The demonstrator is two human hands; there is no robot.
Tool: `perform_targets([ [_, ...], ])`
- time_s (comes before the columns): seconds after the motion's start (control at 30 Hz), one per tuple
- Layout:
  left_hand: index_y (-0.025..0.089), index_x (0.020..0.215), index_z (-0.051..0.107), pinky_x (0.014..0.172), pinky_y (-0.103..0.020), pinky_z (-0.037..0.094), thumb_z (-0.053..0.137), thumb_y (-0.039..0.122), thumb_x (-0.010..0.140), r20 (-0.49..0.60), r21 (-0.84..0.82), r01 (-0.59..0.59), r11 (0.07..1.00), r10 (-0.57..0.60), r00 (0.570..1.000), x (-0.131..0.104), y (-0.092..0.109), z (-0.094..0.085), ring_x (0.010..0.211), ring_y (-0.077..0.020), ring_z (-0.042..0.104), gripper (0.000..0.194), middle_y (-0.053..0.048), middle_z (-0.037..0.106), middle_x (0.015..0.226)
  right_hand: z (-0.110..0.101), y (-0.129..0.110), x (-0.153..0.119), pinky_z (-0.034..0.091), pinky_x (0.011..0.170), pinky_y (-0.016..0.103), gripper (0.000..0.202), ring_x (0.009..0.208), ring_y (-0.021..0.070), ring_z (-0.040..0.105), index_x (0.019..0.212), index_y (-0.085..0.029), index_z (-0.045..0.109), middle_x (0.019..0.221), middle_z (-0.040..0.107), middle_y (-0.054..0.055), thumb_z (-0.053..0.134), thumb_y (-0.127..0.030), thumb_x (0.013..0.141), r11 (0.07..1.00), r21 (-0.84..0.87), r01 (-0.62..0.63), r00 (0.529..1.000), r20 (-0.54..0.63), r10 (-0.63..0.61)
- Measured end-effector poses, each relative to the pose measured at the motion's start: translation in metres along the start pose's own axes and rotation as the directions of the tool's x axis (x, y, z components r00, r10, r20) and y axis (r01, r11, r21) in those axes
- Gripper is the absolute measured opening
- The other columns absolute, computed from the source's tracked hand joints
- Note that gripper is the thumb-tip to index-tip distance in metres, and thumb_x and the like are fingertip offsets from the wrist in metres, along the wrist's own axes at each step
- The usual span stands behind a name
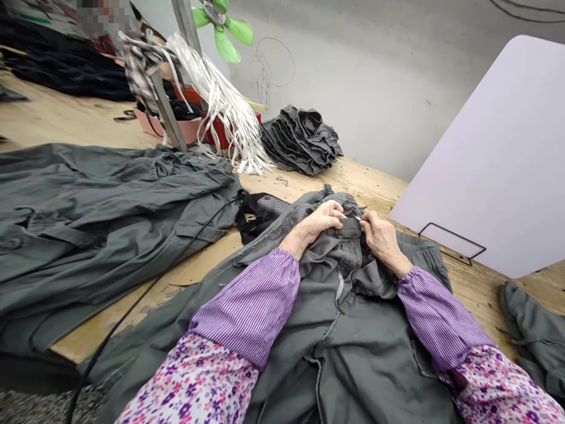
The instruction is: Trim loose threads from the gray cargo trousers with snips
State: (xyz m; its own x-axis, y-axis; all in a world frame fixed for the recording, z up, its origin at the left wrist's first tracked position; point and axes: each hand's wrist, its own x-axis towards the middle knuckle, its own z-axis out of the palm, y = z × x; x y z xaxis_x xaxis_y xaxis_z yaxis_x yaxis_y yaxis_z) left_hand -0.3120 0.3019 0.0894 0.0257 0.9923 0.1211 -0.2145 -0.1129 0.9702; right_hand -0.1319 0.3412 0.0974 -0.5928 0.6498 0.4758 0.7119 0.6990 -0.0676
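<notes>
Dark grey-green trousers (304, 318) lie in front of me, with seams and loose thread ends showing. My left hand (320, 221) is closed on their waistband (346, 228), thumb and fingers pinching the fabric near its left end. At the other end of the waistband, my right hand (380, 238) is closed, its fingertips pinched together. A small pale tip shows beside those fingertips, too small to name. Purple striped sleeve covers (253, 303) reach to both wrists.
More grey-green trousers (110, 218) are spread at the left, crossed by a black cord (145, 288). White strips (225, 106) hang from a metal post beside a green fan (227, 29). Folded grey pieces (302, 138) lie near the wall. A white board (498, 159) stands right.
</notes>
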Motion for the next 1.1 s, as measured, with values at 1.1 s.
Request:
perform_targets([
  [1.1, 0.017, 0.094, 0.04, 0.064, -0.026, 0.044, 0.057, 0.009, 0.057, -0.023, 0.311, -0.036, 0.95, 0.045, 0.999, -0.004, 0.001, -0.005, 0.06, -0.0105, 0.055, 0.042, 0.002, 0.06, 0.071, -0.011, -0.012, 0.009, 0.03, 0.059, 0.025, 0.011, 0.074, 0.0177, 0.06, 0.09, -0.019, 0.05, 0.081, 0.065, 0.004, 0.042, -0.027, 0.092, 0.975, -0.169, 0.144, 0.984, 0.132, -0.122],
])
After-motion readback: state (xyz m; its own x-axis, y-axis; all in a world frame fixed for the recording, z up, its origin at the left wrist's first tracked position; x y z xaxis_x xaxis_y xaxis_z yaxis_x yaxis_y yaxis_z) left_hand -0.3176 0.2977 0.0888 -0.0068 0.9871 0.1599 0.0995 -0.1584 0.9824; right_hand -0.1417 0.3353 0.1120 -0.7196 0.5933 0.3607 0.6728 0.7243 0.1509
